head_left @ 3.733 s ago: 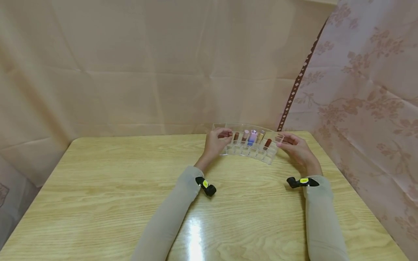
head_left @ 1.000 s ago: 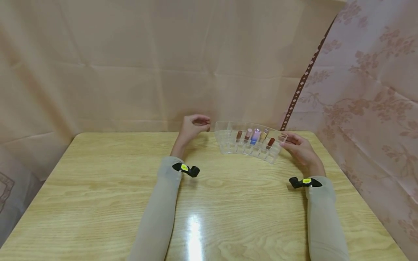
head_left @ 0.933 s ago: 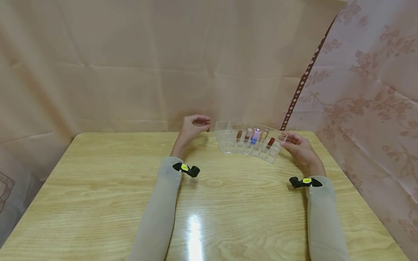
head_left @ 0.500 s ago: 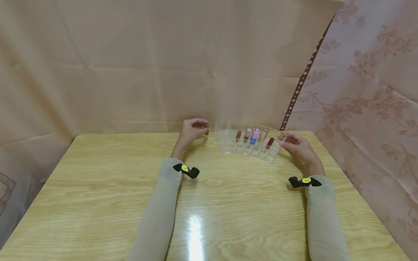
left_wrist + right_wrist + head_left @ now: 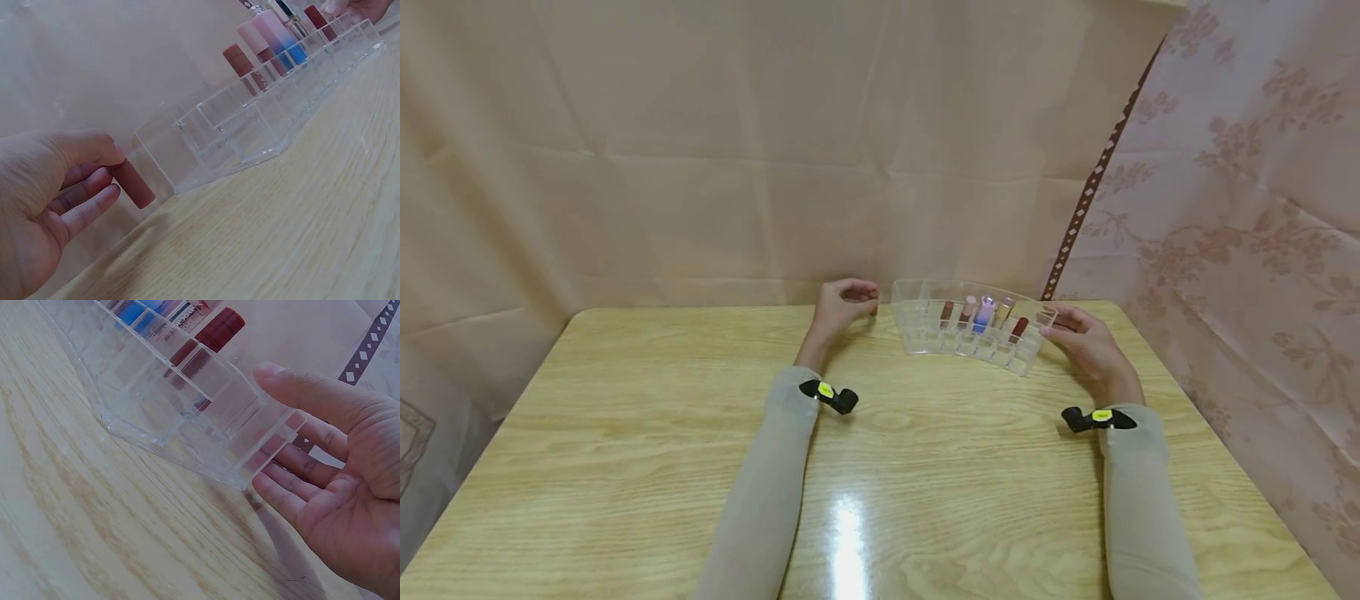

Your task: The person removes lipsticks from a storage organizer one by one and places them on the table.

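Note:
A clear stepped lipstick organizer (image 5: 917, 325) stands near the table's back edge, with several lip tubes in its slots. Among them are a brown tube (image 5: 240, 61), a pink-to-blue tube (image 5: 983, 315) and a dark red tube (image 5: 220, 330). My left hand (image 5: 838, 307) is just left of the organizer, apart from it. Thumb and fingertips pinch a brownish-red lipstick tube (image 5: 134, 183), which tilts downward above the table. At the organizer's right end, my right hand (image 5: 1082, 337) holds the end wall, thumb in front and fingers behind. Slots at the organizer's left end hold nothing.
The light wood table (image 5: 925, 483) runs toward me under both forearms. A beige cloth (image 5: 737, 167) hangs right behind its back edge. On the right hangs a pink floral curtain (image 5: 1255, 208), close to the table's side.
My left hand has drawn away leftward from the organizer's left part, then sunk a little in the last second. My right hand stays at the organizer's right end, and the organizer keeps its place.

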The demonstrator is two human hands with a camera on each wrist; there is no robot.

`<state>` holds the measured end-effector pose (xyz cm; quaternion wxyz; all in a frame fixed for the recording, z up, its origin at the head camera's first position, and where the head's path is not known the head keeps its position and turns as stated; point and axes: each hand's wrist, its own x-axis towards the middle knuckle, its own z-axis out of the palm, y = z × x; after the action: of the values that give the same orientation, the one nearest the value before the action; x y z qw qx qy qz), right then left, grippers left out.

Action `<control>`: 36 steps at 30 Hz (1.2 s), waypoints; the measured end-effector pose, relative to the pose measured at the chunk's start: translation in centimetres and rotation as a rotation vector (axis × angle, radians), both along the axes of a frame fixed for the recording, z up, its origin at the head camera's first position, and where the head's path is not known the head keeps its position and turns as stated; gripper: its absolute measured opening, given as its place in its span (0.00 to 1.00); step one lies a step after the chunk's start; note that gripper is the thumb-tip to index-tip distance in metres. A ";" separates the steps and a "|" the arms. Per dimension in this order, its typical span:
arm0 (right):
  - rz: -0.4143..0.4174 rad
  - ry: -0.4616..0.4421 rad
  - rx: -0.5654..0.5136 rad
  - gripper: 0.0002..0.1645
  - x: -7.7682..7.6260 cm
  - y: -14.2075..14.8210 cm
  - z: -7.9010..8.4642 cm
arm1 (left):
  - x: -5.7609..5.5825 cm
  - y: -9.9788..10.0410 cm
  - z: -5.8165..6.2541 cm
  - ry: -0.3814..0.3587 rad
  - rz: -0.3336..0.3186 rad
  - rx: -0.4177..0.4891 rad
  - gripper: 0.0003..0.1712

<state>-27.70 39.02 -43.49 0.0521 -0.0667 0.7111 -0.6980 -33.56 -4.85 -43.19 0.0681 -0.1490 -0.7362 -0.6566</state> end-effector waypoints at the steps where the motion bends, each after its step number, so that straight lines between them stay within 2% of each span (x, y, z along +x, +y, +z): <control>1: -0.002 0.000 0.002 0.36 0.0 0.0 0.0 | 0.0 0.0 -0.1 0.000 -0.001 0.002 0.14; 10: -0.004 0.023 0.031 0.37 0.0 -0.1 0.0 | -0.2 0.1 -0.6 0.008 0.000 0.012 0.13; 19: 0.004 0.047 -0.024 0.33 0.0 -0.2 -0.1 | -0.1 0.1 -0.7 0.018 -0.010 0.027 0.14; 25: 0.015 0.045 -0.066 0.33 0.1 -0.3 0.0 | -0.2 0.1 -0.8 0.020 -0.003 0.015 0.13; 36: 0.011 0.034 -0.072 0.32 0.2 -0.3 0.1 | -0.4 0.0 -1.3 0.030 0.019 -0.004 0.12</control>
<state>-27.54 38.72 -43.38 0.0412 -0.0843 0.6860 -0.7216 -34.00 -4.85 -44.53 0.0849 -0.1521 -0.7379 -0.6521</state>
